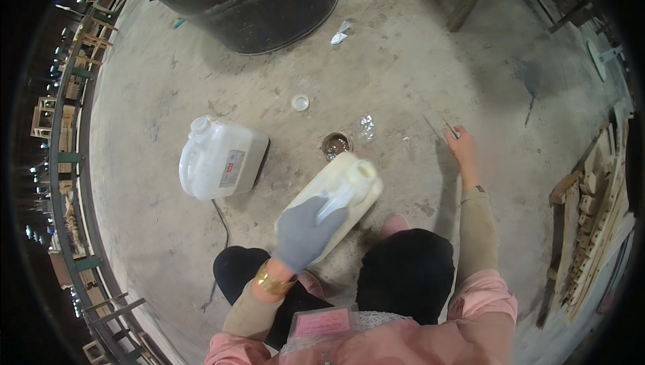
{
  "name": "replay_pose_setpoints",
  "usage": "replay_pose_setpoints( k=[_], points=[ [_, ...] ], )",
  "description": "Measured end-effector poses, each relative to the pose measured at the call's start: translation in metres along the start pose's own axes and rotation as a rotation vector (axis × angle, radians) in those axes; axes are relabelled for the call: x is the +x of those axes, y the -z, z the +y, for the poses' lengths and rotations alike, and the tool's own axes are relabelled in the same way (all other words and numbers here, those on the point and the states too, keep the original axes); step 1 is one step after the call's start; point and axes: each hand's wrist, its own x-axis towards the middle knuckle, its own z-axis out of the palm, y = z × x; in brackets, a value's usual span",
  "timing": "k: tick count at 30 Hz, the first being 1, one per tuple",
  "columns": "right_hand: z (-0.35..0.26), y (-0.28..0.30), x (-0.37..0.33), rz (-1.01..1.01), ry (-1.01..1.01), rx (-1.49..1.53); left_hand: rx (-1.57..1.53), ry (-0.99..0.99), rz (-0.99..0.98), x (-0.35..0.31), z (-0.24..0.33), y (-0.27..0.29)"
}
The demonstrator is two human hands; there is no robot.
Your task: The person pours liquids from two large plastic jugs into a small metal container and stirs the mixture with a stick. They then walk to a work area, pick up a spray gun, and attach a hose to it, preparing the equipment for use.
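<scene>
My left hand (306,230), in a grey glove, is closed around the handle of a whitish plastic jug (336,193). The jug is tilted in front of my knees, its uncapped mouth toward the upper right. Just beyond it stands a small open can (335,144) with dark, shiny contents, partly hidden by the jug. Out to the right, my bare right hand (462,146) pinches a thin stick-like tool (450,127), whose exact kind I cannot make out. A second white jug (227,156), capped and labelled, stands upright on the floor to the left.
A round lid (300,102) and crumpled clear plastic (366,126) lie near the can. Farther off are a big black tub (262,9) and a small white scrap (340,34). Wood pieces (588,210) are stacked at right; a thin cord (221,220) lies by my left knee.
</scene>
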Motion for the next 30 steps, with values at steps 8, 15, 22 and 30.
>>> replay_pose_setpoints(
  k=[8,15,22,30],
  points=[
    [-0.053,-0.063,-0.044,-0.339,0.15,0.483,-0.213,0.574,0.102,-0.052,-0.045,0.03],
    [-0.084,-0.116,-0.149,-0.502,0.26,0.617,-0.274,0.594,0.161,-0.024,-0.046,0.034],
    [-0.111,-0.132,-0.148,-0.444,0.474,0.259,-0.167,0.584,0.082,-0.002,-0.046,0.037],
    [-0.087,-0.144,-0.099,-0.267,0.272,0.273,0.023,0.504,0.001,0.043,-0.035,0.032]
  ],
)
